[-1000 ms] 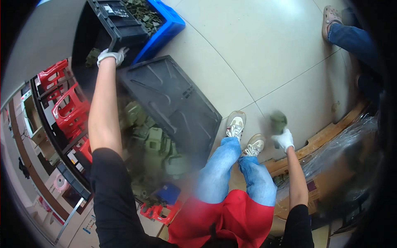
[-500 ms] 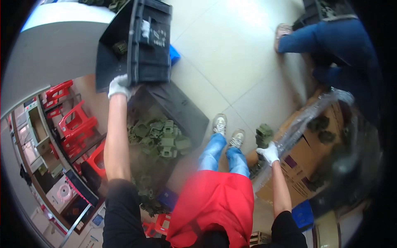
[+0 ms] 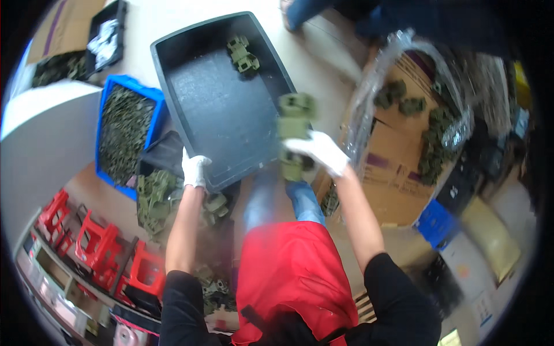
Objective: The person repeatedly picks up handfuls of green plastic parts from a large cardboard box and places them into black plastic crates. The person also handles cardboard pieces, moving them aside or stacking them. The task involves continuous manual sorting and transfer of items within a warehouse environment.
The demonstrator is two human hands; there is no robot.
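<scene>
My left hand (image 3: pixel 195 170), in a white glove, grips the near left corner of a black plastic bin (image 3: pixel 225 115). The bin's open side faces me, and a few joined olive-green molded plastic parts (image 3: pixel 243 56) lie near its far end. By the bin's right rim, my gloved right hand (image 3: pixel 320 151) is closed on an olive-green molded plastic part (image 3: pixel 294 124), smeared by motion. Below my left wrist, a heap of similar green parts (image 3: pixel 153 199) fills another dark container, partly hidden by my forearm and the bin.
A blue crate (image 3: pixel 104 138) of small green pieces stands left. On the right is a plastic-lined cardboard box (image 3: pixel 384 193) holding green parts, beside a blue bin (image 3: pixel 435 224). Red stools (image 3: pixel 147 268) line the lower left. Another person's legs (image 3: pixel 311 10) show at the top.
The bin, tipped on its side at the upper left before, now faces me nearer the middle. My right hand has come from beside the cardboard box to the bin's rim with a green part.
</scene>
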